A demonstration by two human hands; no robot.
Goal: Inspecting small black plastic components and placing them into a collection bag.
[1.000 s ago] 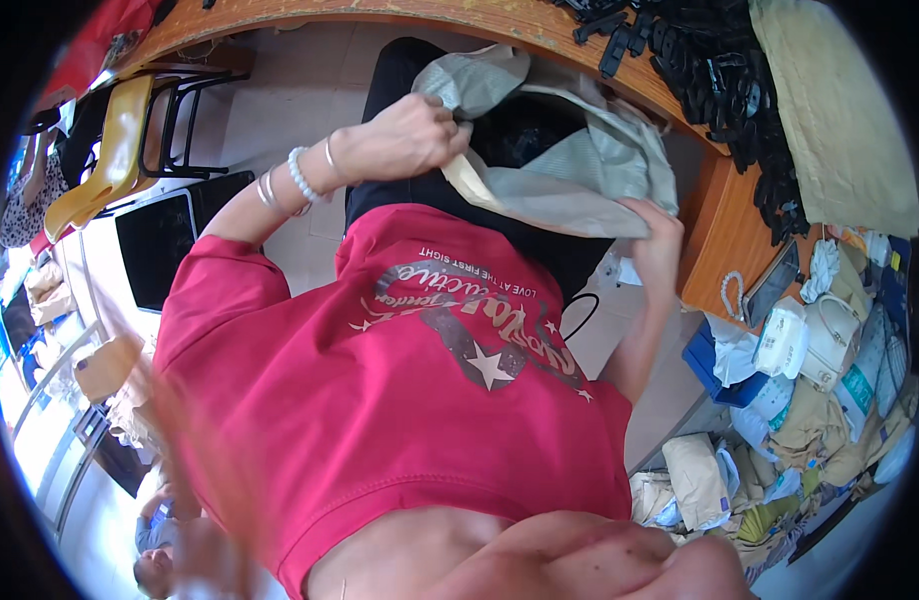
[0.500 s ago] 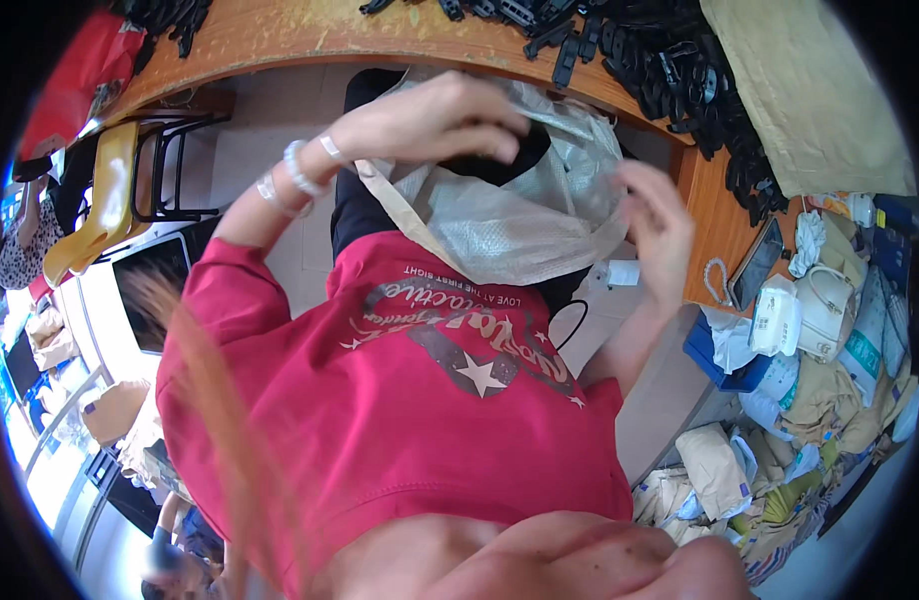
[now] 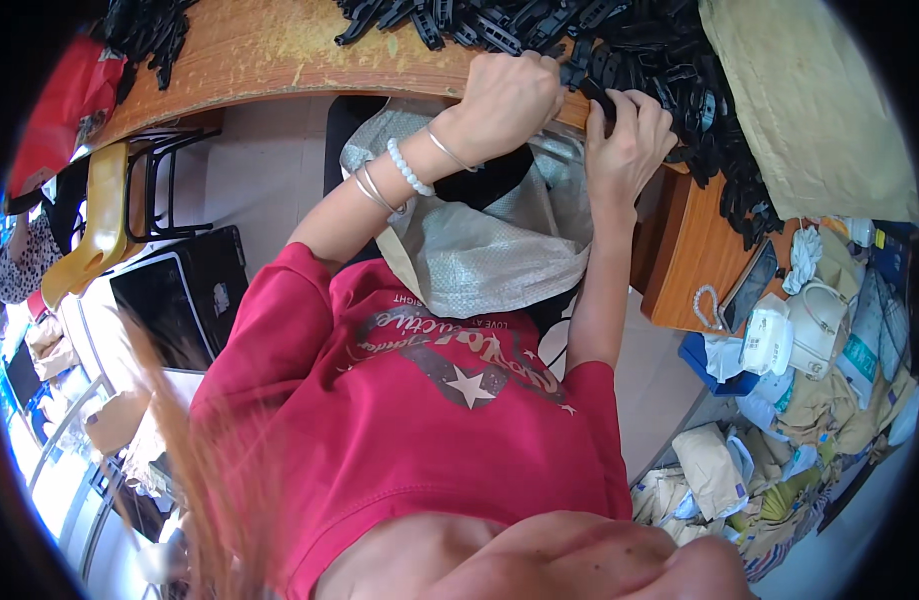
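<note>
My left hand (image 3: 513, 98), with bead and metal bracelets at its wrist, is closed at the table's front edge beside the heap of black plastic pieces (image 3: 670, 65). Its fingertips are turned away, so what they hold does not show. Just to its right, my right hand (image 3: 630, 148) has thumb and fingers bent around a narrow black plastic piece (image 3: 600, 93). Below both hands, a whitish woven sack (image 3: 500, 250) rests on my lap with its mouth gaping. Its inside looks dark.
The wooden table (image 3: 270, 50) curves across the top, with a beige cloth or sack (image 3: 810, 110) at right. A phone (image 3: 752, 280) and a bead bracelet (image 3: 707, 307) lie on the right-hand surface. Packages (image 3: 715, 465) pile up beyond. A yellow chair (image 3: 105, 220) stands at left.
Both hands have moved from the sack's mouth up to the black pieces at the table's edge. The left has closed, and the right has taken hold of a piece. The sack's rim has sagged.
</note>
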